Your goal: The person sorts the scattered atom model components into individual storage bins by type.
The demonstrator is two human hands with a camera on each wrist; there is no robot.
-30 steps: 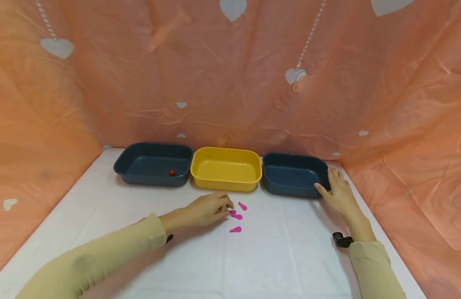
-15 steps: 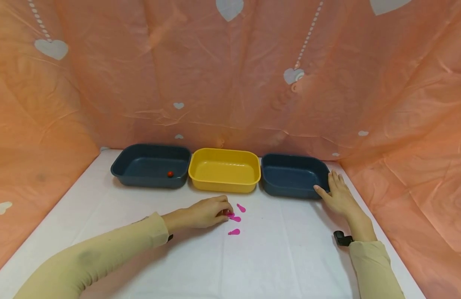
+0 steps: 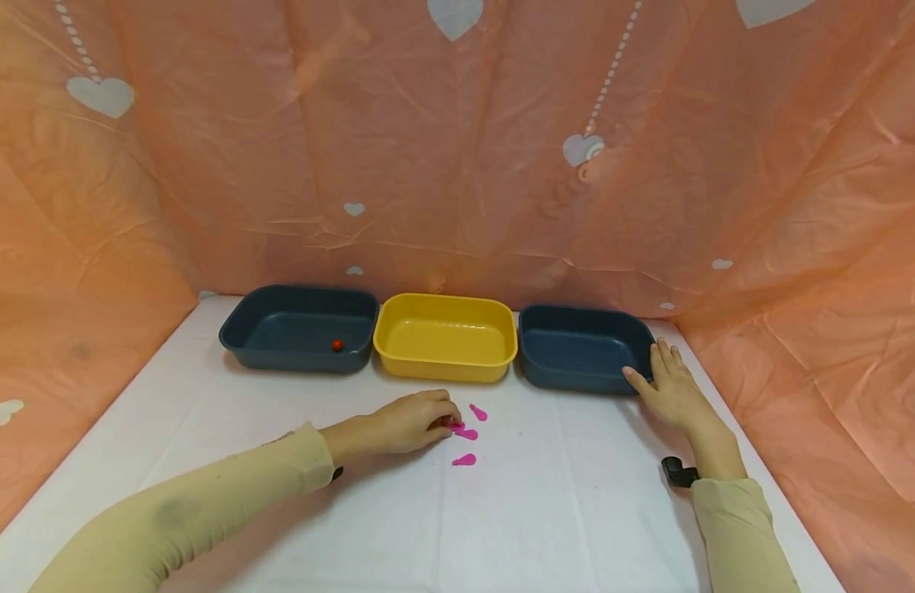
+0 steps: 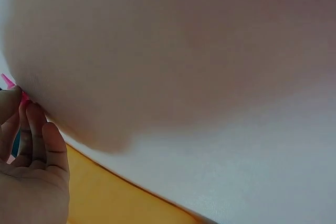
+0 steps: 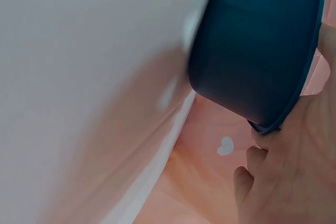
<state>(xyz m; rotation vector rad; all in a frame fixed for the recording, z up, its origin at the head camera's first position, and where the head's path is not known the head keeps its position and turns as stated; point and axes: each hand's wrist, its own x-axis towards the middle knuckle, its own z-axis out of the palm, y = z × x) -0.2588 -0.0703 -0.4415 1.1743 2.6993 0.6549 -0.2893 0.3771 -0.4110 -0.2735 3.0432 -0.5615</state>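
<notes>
My left hand [image 3: 408,424] pinches a small pink pear-shaped piece [image 4: 8,81] between thumb and fingertips, low over the white cloth. Most of that piece is hidden by the fingers. Close beside the fingertips lies a second pink piece [image 3: 469,435]. Another pink piece [image 3: 478,413] lies just behind it, and one more pink piece [image 3: 465,459] lies nearer the front. My right hand [image 3: 675,391] rests against the right corner of the right dark blue bin [image 3: 576,381], fingers extended along its side and thumb at the front rim [image 5: 307,72].
A yellow bin [image 3: 445,368] stands in the middle of the row, with a left dark blue bin [image 3: 297,360] beside it. Inside that left bin is a small red ball [image 3: 338,345]. Peach curtains [image 3: 457,165] with white hearts rise behind and at both sides.
My left hand's fingers have closed in on a pink piece, having hovered loosely beside it a second ago. The right hand stays at the bin. The head view has shifted slightly.
</notes>
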